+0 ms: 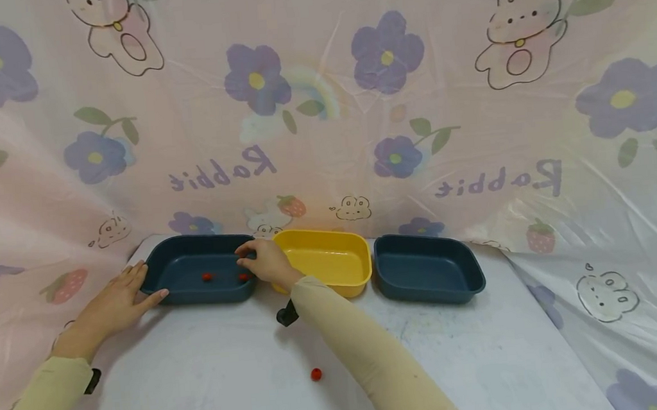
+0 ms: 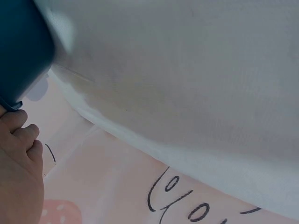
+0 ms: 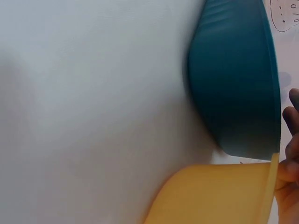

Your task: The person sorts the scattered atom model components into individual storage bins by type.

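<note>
While a rabbit-and-flower-print sheet point(image 1: 315, 32) hangs at twelve o'clock, I see a white table point(image 1: 202, 369) below it, the person being at six. From the table's middle, one dark-blue tray point(image 1: 191, 297) sits at ten o'clock, another dark-blue tray point(image 1: 426, 271) at two, and a yellow tray point(image 1: 336, 265) at twelve, between them. At the first tray's nine o'clock end rests the left hand point(image 1: 110, 307), fingers nearly straight against the rim, thumb spread away along the near side. Over that tray's three o'clock end hangs the right hand point(image 1: 273, 264), fingers loosely bent, thumb and forefinger parted, with nothing I can see between them. One red ball point(image 1: 207, 277) lies near that tray's middle, a second red ball point(image 1: 244, 277) just below the right hand, and a third red ball point(image 1: 316, 374) on the table toward six.
</note>
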Demonstrator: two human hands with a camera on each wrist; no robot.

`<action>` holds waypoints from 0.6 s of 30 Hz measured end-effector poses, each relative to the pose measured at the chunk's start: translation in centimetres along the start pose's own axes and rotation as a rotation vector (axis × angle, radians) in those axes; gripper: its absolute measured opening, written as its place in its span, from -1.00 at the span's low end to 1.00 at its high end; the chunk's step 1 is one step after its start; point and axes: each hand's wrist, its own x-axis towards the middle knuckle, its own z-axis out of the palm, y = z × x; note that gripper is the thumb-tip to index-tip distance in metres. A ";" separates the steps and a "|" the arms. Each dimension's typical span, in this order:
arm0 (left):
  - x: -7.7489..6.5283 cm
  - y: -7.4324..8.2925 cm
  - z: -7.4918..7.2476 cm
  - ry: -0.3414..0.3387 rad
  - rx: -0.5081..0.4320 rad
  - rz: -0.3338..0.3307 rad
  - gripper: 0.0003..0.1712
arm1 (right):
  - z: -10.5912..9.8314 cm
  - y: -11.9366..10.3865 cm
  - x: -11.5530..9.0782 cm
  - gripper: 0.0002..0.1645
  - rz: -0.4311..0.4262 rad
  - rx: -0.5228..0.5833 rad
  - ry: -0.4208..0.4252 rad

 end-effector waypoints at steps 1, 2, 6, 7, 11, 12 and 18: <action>0.0 0.0 0.0 -0.001 -0.001 0.000 0.16 | 0.0 0.0 -0.1 -0.66 -0.001 0.012 0.001; 0.0 0.1 0.0 -0.003 -0.002 -0.001 0.16 | -0.1 0.1 -0.2 -0.66 -0.001 0.022 0.003; 0.0 0.1 0.0 -0.011 -0.004 -0.001 0.16 | -0.2 0.5 -0.8 -0.66 -0.012 0.063 0.016; 0.0 0.1 0.0 -0.013 -0.004 -0.003 0.16 | -0.3 0.7 -1.0 -0.68 -0.019 0.067 0.021; -0.1 0.0 0.0 -0.016 -0.007 -0.006 0.16 | -0.8 0.9 -1.8 -0.71 -0.037 0.064 0.025; -0.1 0.0 0.0 -0.015 -0.009 -0.006 0.16 | -1.0 0.9 -2.0 -0.71 -0.040 0.062 0.025; -0.1 0.1 0.1 -0.003 -0.014 0.005 0.13 | -2.2 1.0 -3.5 -0.71 -0.078 0.075 0.030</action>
